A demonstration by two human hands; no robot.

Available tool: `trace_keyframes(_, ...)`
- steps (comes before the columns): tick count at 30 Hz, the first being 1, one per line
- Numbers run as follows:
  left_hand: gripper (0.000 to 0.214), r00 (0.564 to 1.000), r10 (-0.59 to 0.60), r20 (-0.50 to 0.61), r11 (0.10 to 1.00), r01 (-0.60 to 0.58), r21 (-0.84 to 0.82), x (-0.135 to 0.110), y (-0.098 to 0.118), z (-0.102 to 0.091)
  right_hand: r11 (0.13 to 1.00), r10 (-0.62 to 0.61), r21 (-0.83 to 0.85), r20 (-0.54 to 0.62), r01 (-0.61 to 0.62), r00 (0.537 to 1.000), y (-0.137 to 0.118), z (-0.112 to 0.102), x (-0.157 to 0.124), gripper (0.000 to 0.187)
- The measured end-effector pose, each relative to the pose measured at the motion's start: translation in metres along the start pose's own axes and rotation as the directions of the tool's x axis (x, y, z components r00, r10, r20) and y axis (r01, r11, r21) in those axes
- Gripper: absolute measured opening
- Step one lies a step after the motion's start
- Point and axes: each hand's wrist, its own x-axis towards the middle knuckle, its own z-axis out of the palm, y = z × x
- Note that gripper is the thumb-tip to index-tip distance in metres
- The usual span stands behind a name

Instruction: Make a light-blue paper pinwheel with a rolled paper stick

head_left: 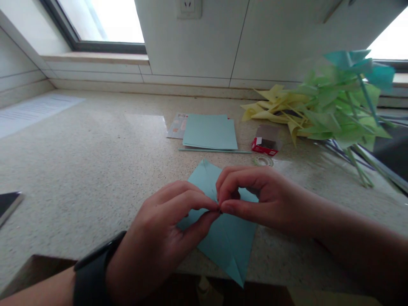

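A light-blue paper sheet (236,240) with crease lines lies turned cornerwise on the speckled counter, one corner reaching over the front edge. Above its middle, my left hand (174,225) pinches with thumb and forefinger. My right hand (258,193) pinches at the same spot, so the fingertips of both hands meet. Something tiny and dark shows between them, too small to name. My fingers and palms cover much of the sheet's middle. A black watch sits on my left wrist.
Behind my hands lie a stack of light-blue paper (210,131), a thin blue stick (215,151), an open red box (266,142) and a tape roll (263,161). Yellow paper pinwheels (277,102) and green ones (338,102) pile up at right. A dark flat object (9,204) lies left.
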Motion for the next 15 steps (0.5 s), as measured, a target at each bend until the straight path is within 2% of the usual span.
trace_keyframes(8,0.016,0.999,-0.026,0.029,0.999,0.025,0.024,0.002,0.003,0.0,0.998,0.033,-0.044,-0.011,-0.034,0.999,0.003,-0.001,0.004,0.013)
trace_keyframes(12,0.013,0.993,-0.111,0.031,0.991,0.109,0.073,0.005,0.003,0.0,0.99,0.049,-0.12,-0.155,-0.068,0.987,0.005,0.0,0.007,0.009)
trace_keyframes(15,0.012,0.986,-0.162,0.036,0.983,0.158,0.09,0.006,0.002,0.0,0.98,0.025,-0.177,-0.33,-0.088,0.944,0.004,-0.011,0.006,0.011)
